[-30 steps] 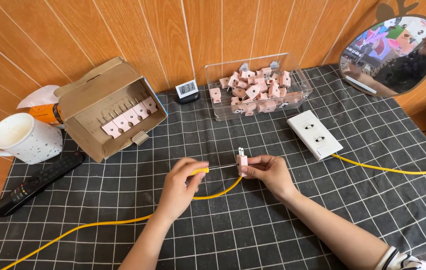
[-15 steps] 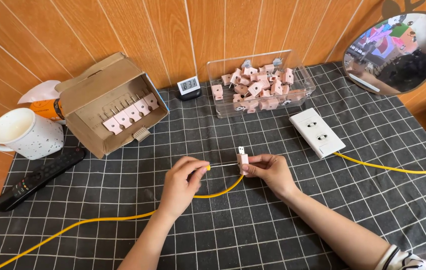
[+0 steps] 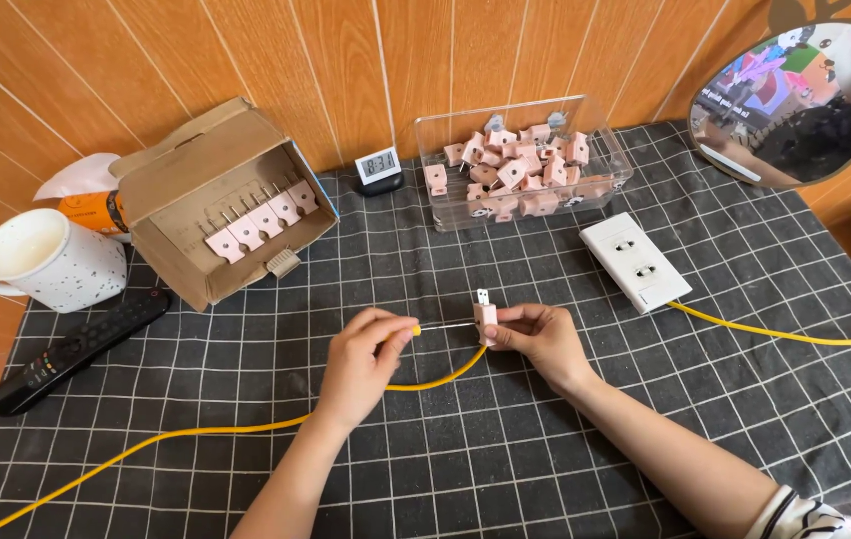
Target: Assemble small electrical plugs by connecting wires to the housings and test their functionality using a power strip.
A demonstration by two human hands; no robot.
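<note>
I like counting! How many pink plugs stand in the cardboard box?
5 pink plugs show in a row inside the cardboard box. More may hide deeper.

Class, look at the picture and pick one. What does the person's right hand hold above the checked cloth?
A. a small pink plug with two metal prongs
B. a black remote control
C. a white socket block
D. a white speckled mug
A: the right hand pinches a small pink plug, prongs up, while the left hand holds the stripped end of the yellow cable towards it.
</note>
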